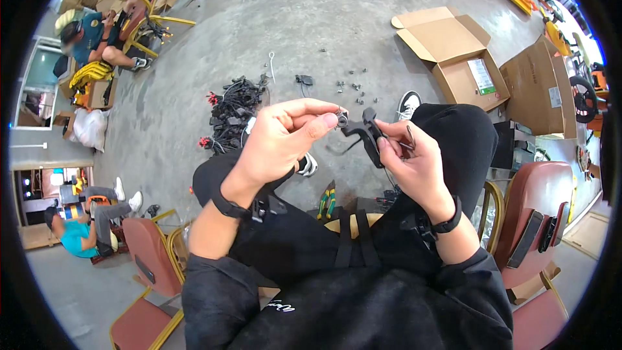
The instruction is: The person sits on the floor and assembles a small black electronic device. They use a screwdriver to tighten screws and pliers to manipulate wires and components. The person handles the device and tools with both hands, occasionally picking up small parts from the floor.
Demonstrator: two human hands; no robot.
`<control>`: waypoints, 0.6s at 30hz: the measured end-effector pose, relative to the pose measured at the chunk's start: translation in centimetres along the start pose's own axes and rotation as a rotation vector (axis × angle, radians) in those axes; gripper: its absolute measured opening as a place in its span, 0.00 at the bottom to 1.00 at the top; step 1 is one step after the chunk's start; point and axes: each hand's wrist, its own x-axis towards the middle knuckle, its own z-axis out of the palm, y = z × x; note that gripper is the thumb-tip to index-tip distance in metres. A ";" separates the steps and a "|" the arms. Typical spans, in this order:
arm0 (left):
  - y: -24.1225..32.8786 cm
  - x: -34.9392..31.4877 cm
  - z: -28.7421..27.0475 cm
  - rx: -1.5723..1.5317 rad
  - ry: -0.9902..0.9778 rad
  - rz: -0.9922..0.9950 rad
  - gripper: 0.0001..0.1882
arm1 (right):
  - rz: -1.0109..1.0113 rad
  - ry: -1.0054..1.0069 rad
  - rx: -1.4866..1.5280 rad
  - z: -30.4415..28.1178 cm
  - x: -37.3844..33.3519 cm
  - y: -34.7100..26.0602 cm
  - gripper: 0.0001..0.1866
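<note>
At centre frame, the left hand (282, 136) pinches a tiny, easily dropped ring (341, 118); the right hand (411, 155) clamps a stiff, light black lever (369, 135) mid-body.

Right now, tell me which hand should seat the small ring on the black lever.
Left. The left hand pinches the small ring at its fingertips, right beside the black lever. The right hand is busy gripping that lever, so it likely just steadies.

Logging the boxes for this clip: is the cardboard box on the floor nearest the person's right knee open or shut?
Open. The cardboard box has its flaps spread outward, and its inside shows, with a white and green sheet lying in it.
</note>
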 end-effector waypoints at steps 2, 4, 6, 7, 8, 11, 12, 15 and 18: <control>-0.8 -1.1 0.3 -0.126 0.078 -0.007 0.12 | -0.130 0.095 -0.053 0.8 0.1 -0.2 0.13; -2.2 -1.9 1.2 -0.186 0.167 0.045 0.12 | -0.165 0.162 -0.061 1.4 0.3 -0.2 0.14; -3.3 -2.4 2.1 -0.255 0.211 0.092 0.12 | -0.185 0.225 -0.032 2.1 0.6 -0.5 0.14; -3.2 -2.5 2.7 -0.260 0.240 0.081 0.12 | -0.124 0.240 0.057 2.3 0.6 -0.4 0.13; -3.5 -2.4 3.0 -0.252 0.255 0.096 0.12 | -0.059 0.271 0.088 2.5 0.7 -0.5 0.12; -3.9 -2.2 3.2 -0.219 0.290 0.166 0.11 | 0.030 0.282 0.188 3.2 1.0 -0.3 0.12; -4.1 -2.2 3.3 -0.206 0.300 0.189 0.11 | 0.051 0.274 0.209 3.5 1.1 -0.4 0.12; -4.2 -2.1 3.3 -0.193 0.306 0.232 0.12 | 0.093 0.233 0.271 4.3 1.0 -0.7 0.12; -4.2 -2.3 2.9 -0.227 0.254 0.234 0.12 | 0.109 0.152 0.276 4.8 1.0 -0.7 0.13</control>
